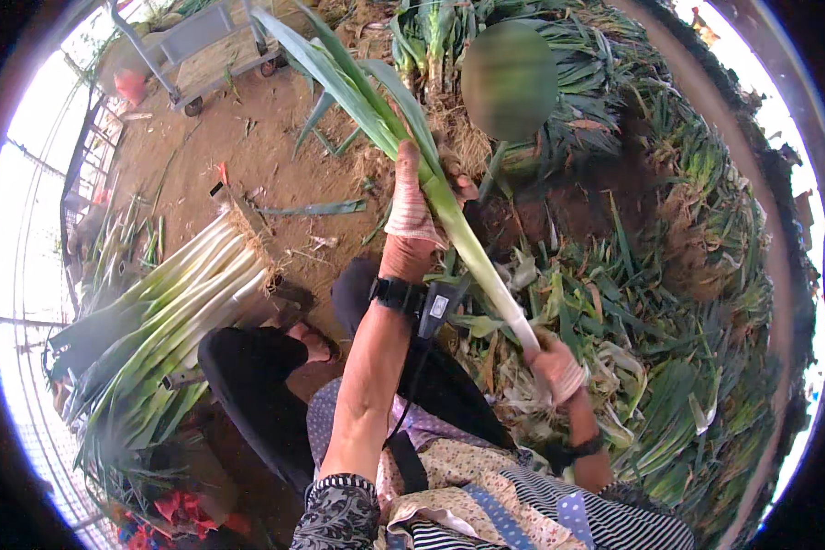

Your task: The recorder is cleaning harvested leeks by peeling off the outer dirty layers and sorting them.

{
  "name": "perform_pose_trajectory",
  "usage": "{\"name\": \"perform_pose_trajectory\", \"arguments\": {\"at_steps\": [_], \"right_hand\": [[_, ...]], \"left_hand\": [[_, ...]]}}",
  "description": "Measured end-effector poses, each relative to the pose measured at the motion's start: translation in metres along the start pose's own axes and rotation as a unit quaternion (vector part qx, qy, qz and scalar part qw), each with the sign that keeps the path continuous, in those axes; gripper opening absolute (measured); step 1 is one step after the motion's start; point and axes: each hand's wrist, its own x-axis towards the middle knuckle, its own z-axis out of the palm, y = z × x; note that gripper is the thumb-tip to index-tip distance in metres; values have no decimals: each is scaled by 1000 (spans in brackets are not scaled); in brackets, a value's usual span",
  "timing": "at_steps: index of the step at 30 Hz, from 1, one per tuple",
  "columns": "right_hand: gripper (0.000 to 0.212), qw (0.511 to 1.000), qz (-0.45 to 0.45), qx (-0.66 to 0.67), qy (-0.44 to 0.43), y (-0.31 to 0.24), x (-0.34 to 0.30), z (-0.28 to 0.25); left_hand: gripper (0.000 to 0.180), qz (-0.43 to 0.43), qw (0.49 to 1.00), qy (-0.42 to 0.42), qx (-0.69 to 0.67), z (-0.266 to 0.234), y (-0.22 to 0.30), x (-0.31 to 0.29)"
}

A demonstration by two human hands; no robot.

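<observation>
- We hold one leek (463, 240) slantwise in front of the body, leaves pointing to the upper left and white end low on the right, between the stacked leeks (179, 284) and the heap of leaves (614, 335)
- Our left hand (412, 197) is wrapped around the shaft just below the leaves, thumb along the top; our right hand (555, 368) is closed about the white end
- If the two hands pull unevenly, we judge that the shaft could bend or snap between them, since its middle has no support
- If the right hand slips on the smooth white part, that end could drop into the loose leaves
- The long leaves reach well past the left hand, so a quick turn could crease or tear them
- The black cord (411, 390) below the wrist box (434, 310) hangs loose and could catch on the leek or on our clothes
- We cannot see the leek's very tip, as the right hand covers it and is blurred, nor most of the left fingers behind the shaft
- A round blurred patch (509, 82) hides part of the leek bunches behind, the cart (197, 60) is cut off at the top, and the red scraps (185, 511) at the lower left are too unclear to name
</observation>
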Motion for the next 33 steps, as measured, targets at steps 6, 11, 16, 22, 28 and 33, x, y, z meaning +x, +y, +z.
{"name": "perform_pose_trajectory", "arguments": {"at_steps": [6,11,16,22,28,33], "right_hand": [[31,943,-115,312,14,-113,74,-8],[29,920,-229,303,-99,-183,122,17],[18,922,-369,-93,-75,-152,122,39],[29,899,25,-426,-100,10,32,22],[41,951,-58,-237,191,-30,31,-2],[69,916,-159,-275,246,-53,62,17]], "left_hand": [[58,25,997,16,64,1,-3,-13],[60,-36,996,7,83,-7,-12,-12],[57,42,995,51,79,-11,-2,-3],[40,110,975,133,139,-5,17,8],[45,86,957,254,113,-13,19,12],[37,59,971,222,62,-7,13,4]]}}
